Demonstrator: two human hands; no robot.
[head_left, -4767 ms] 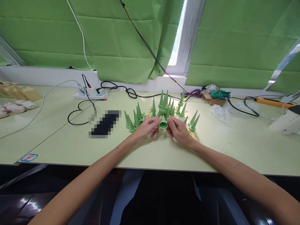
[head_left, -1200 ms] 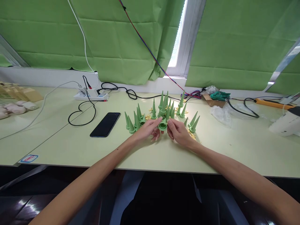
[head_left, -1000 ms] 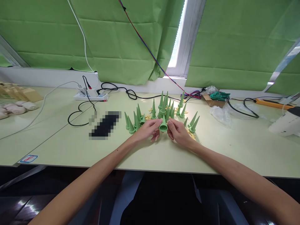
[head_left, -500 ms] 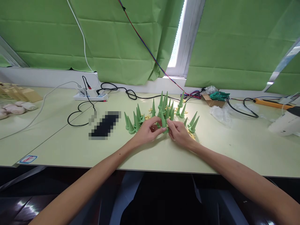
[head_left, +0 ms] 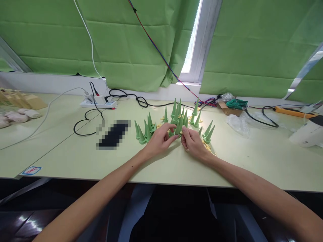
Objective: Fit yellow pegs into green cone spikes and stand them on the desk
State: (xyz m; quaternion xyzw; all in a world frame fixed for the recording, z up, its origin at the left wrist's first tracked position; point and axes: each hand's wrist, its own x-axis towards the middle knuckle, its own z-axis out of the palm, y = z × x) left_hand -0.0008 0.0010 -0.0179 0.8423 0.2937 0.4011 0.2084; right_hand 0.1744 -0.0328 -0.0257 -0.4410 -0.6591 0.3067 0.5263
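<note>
Near the middle of the table, my left hand (head_left: pixel 161 138) has its thumb and index finger curved around the lower part of a green cone (head_left: pixel 177 129). My right hand (head_left: pixel 193 141) is closed in a pinch beside it. A small yellow piece (head_left: pixel 181 132) shows at its fingertips, close to the cone's side. Around both hands stand several more green cones with ring-like bases, one group (head_left: pixel 141 136) to the left and another (head_left: pixel 208 132) to the right. Small yellow pieces (head_left: pixel 207 146) lie by my right wrist. My fingers partly hide the held cone's base.
A dark pixelated patch (head_left: pixel 113 134) covers something on the left. Behind it lie a white power strip (head_left: pixel 98 102) and black cables. At the back right are a small cardboard box (head_left: pixel 228 109) with green plastic and a clear bag (head_left: pixel 238 124). A white device (head_left: pixel 306 132) stands far right.
The cone at my left fingertips looks lower and shorter, apparently tipped away. A yellow piece now shows at my right fingertips. The view has shifted slightly.
</note>
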